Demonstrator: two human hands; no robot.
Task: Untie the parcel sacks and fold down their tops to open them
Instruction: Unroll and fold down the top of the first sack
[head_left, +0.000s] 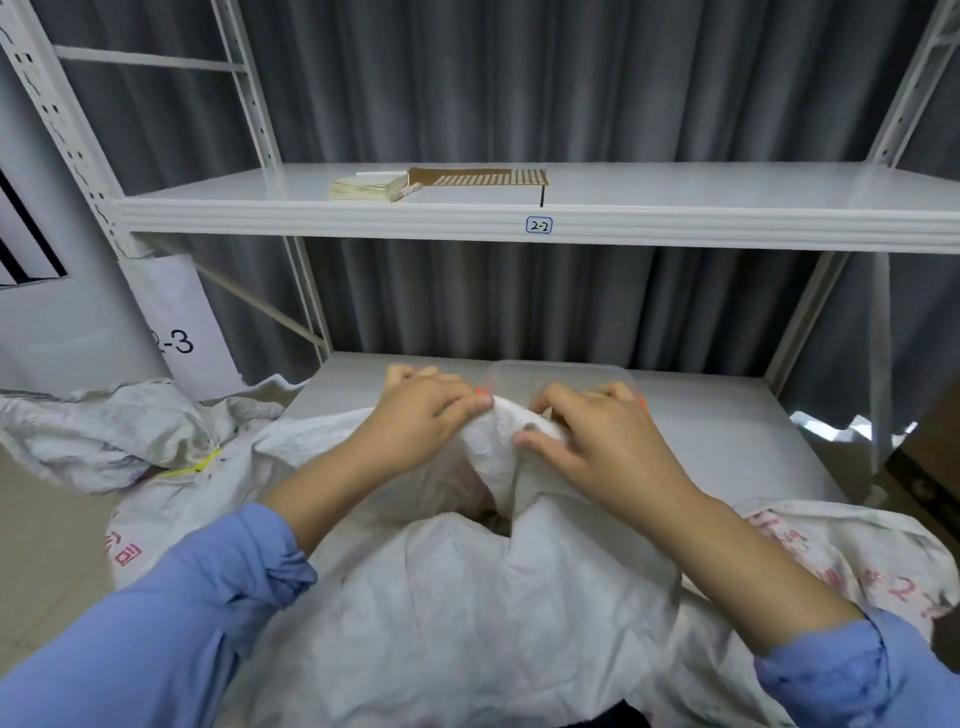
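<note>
Your white woven sack (467, 597) fills the lower centre of the frame, with its far side against the lower shelf (727, 415). Its top is bunched into a raised ridge between your hands. A small dark gap shows just below that ridge, and what lies inside cannot be made out. A second sack (93, 436) lies crumpled at the left edge, with a yellow tie (195, 465) showing at its lower right. A clear plastic tub (561, 376) stands on the lower shelf just behind your hands; its contents cannot be told.

Your left hand (426, 415) has its fingers curled over the left end of the ridge, gripping the cloth. Your right hand (602, 441) grips the right end, with the thumb (530, 441) pressed on the near side and the fingers curled over the far side. The two hands are close together, almost touching.
</note>
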